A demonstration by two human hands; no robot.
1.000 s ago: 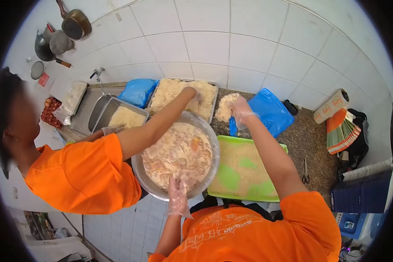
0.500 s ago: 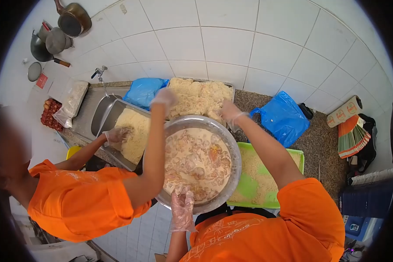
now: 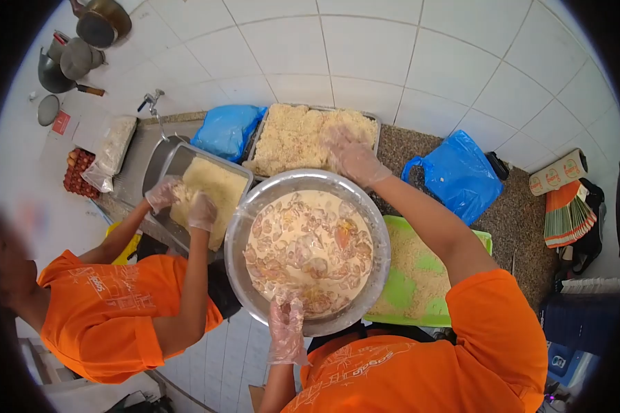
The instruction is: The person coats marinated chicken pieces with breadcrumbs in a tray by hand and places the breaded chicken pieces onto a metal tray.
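Observation:
A large metal bowl (image 3: 238, 275) holds raw meat pieces (image 3: 310, 251) in pale, creamy liquid. At its near rim is my left hand (image 3: 287, 329), in a clear glove smeared with batter. Its fingers are bent together over the bowl's edge; whether anything is in them is hidden. My right hand (image 3: 357, 158), also gloved, lies with fingers stretched out on crumb-coated pieces (image 3: 293, 134). Those pieces fill a metal tray (image 3: 377, 131) behind the bowl, my palm covering its near right part.
A co-worker's gloved hands (image 3: 182, 199) are over a metal pan of crumbs (image 3: 217, 182) at left. Right of the bowl lies a green tray (image 3: 399, 292) with crumbs. Blue plastic bags (image 3: 461, 179) sit on the granite counter. A tap (image 3: 151, 103) stands over the sink at left.
My right hand has shifted left onto the coated pieces and flattened. The co-worker's raised hand has come down from near the tray to the crumb pan. My left hand stays put.

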